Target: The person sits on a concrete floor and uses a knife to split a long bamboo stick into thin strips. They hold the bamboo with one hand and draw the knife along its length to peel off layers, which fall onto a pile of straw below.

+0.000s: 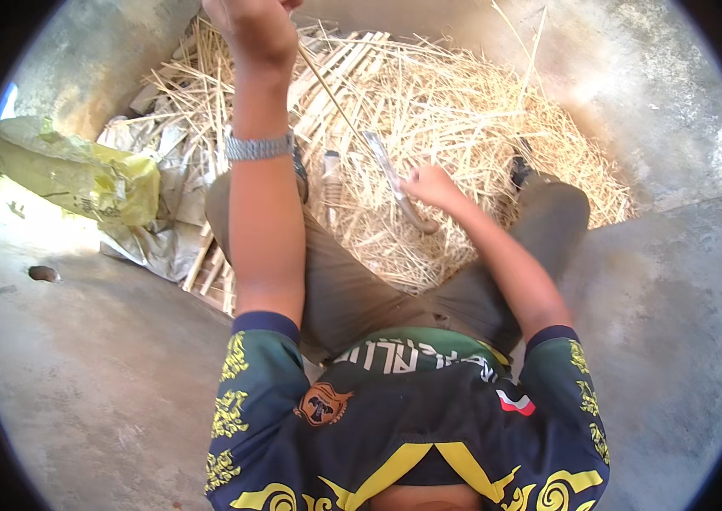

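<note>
My left hand point(254, 30) is raised at the top edge, its fingers closed and partly cut off by the frame. From it a thin bamboo strip point(327, 85) slants down to the right, its lower end close to a knife's blade tip. My right hand point(432, 186), lower and nearer to me, is closed at the knife point(383, 159), where the shiny blade meets a curved brown handle point(419, 220). The fingers' exact hold is partly hidden. Below both hands lies a heap of pale bamboo shavings point(455, 111) between my bent legs.
Split bamboo strips point(340, 64) lie within the heap. A cord-wound, handle-like piece point(332, 180) rests near my left knee. At left are a yellow-green plastic sack point(80, 170) and a grey sheet point(165, 243). Concrete walls point(642, 77) rise behind; a hole point(43, 273) pierces the concrete.
</note>
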